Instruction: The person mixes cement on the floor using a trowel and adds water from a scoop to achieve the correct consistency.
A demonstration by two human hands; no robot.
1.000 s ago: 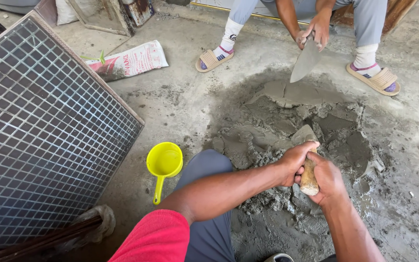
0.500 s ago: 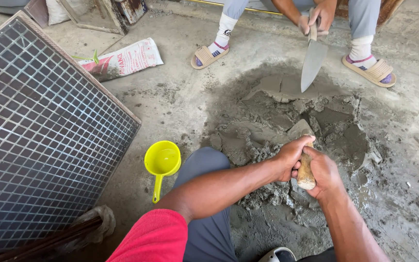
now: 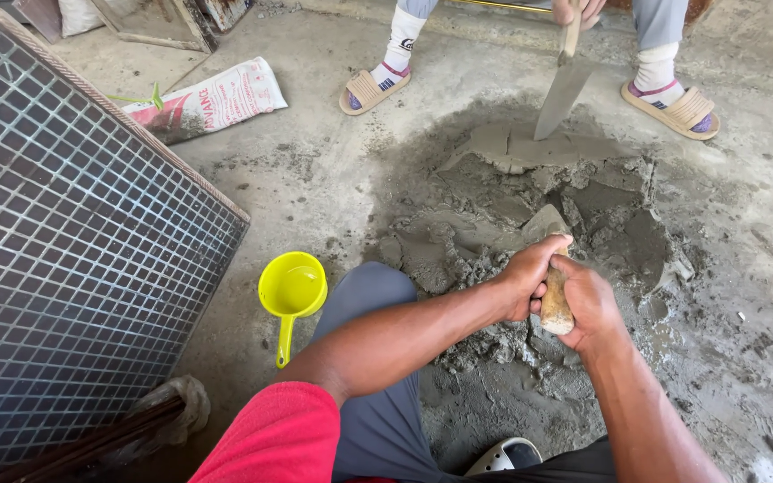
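A wooden trowel handle (image 3: 555, 300) stands nearly upright between the person's two hands, its rounded butt end showing below the knuckles and its upper end dipping toward the wet grey mortar pile (image 3: 530, 215) spread on the concrete floor (image 3: 315, 170); a flat grey piece at the pile, just above the hands, may be its blade, though this cannot be told for sure. The left hand (image 3: 530, 275) is wrapped around the upper part of the handle, fingers curled tight over it, and the right hand (image 3: 590, 302) is closed on the lower part from the other side, so both hands press together on the handle just above the near edge of the mortar. Across the pile, another person's hand (image 3: 574, 11) holds a second trowel (image 3: 562, 89) with its blade tip down on the smoothed far part of the mortar, sandalled feet set either side. Left of the person's knee lies a yellow plastic scoop (image 3: 292, 290), and further left a wire mesh panel (image 3: 64, 250) leans, with a cement bag (image 3: 212, 97) lying beyond it.
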